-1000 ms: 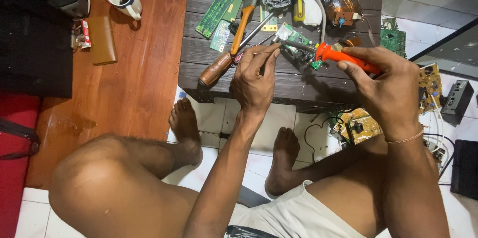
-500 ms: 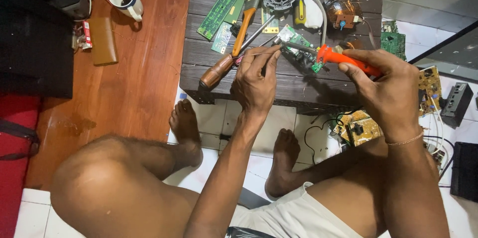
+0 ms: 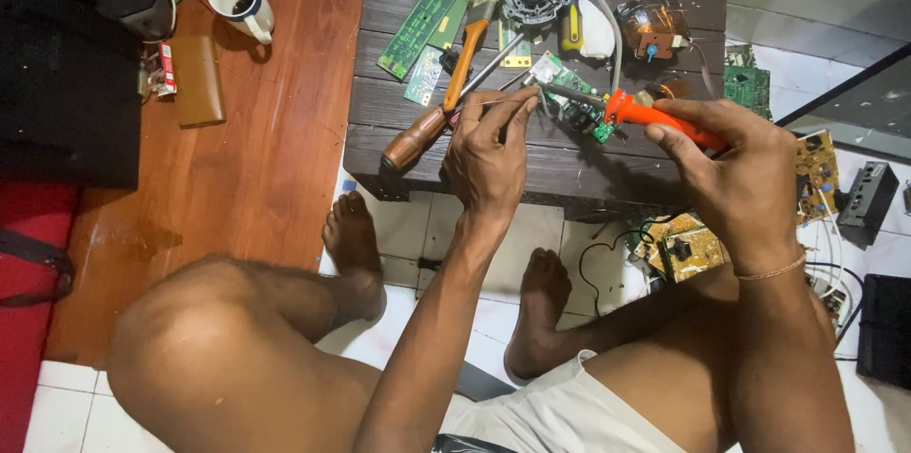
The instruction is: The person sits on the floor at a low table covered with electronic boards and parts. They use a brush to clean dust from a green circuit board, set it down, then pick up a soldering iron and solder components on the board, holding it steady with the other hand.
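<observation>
Small green circuit board: laid flat on the dark wooden desk, between both hands.
Right hand: closed around the orange-handled soldering iron, tip angled onto board.
Left hand: fingertips pinched on thin solder wire, fed toward tip.

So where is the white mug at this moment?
In the head view, the white mug stands at the upper left on the wooden floor, left of the dark table and just above a flat brown case.

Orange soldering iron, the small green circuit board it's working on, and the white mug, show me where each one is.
Orange soldering iron (image 3: 634, 111): head view, on the orange handle ahead of the right hand's fingers.
Small green circuit board (image 3: 574, 100): head view, on the middle of the board.
White mug (image 3: 242, 3): head view, on its outer wall.
</observation>
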